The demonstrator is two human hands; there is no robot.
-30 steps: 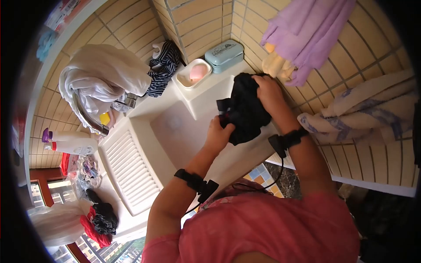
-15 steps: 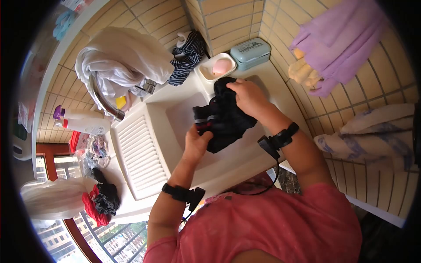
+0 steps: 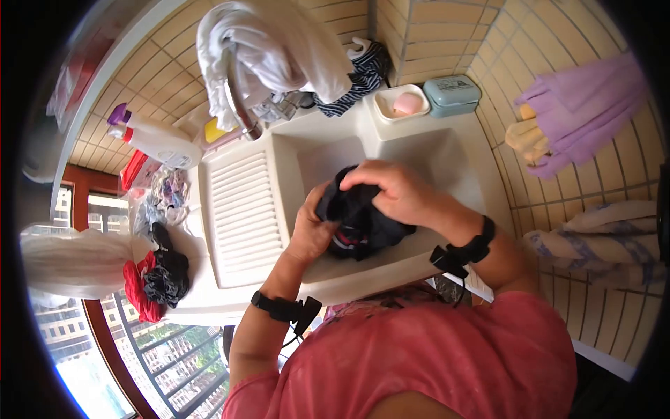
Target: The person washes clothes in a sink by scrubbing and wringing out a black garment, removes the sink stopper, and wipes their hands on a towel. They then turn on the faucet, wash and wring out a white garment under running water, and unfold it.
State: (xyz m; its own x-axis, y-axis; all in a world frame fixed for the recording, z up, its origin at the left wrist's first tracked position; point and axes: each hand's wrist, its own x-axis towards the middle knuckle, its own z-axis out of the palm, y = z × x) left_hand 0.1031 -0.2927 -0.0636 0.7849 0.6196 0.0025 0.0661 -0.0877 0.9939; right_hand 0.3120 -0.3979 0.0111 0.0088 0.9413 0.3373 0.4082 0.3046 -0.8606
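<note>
Black cloth is held over the sink; one edge is pinched by the left hand, top gripped by the curled right hand.

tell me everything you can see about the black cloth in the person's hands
The black cloth looks like soft, limp fabric, bunched and folded, with a small reddish and pale marking low on its left part. It is held over the sink basin, near the front edge. The left hand grips its left side, and the right hand holds its upper part, fingers over the top. The folds hide its full shape, and whether it is wet cannot be told.
</note>
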